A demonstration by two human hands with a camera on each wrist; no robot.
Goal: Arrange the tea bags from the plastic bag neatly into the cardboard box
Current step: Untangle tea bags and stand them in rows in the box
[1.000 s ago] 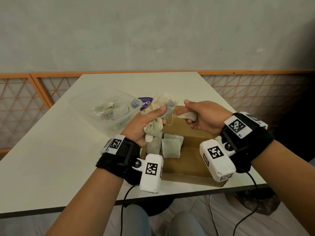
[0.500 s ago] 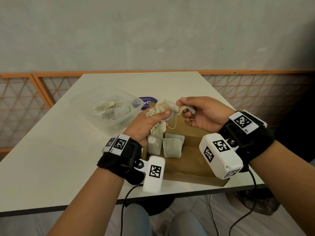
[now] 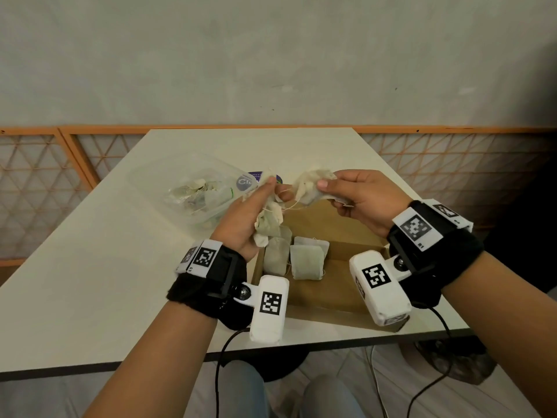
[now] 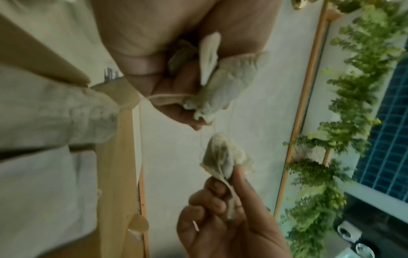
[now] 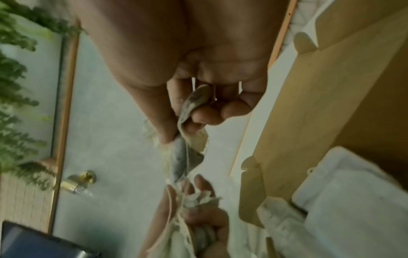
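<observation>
While few tea bags (image 3: 306,262) line the cardboard box's (image 3: 337,292) left edge, our left hand (image 3: 245,220) grips a clump (image 3: 268,224), our right hand (image 3: 363,199) pinches one bag (image 3: 313,184); the plastic bag (image 3: 196,191) holds more.

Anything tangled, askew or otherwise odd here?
Yes. Thin strings still link the tea bag pinched in the right hand to the bunch gripped by the left hand, above the cardboard box: tangled.
</observation>
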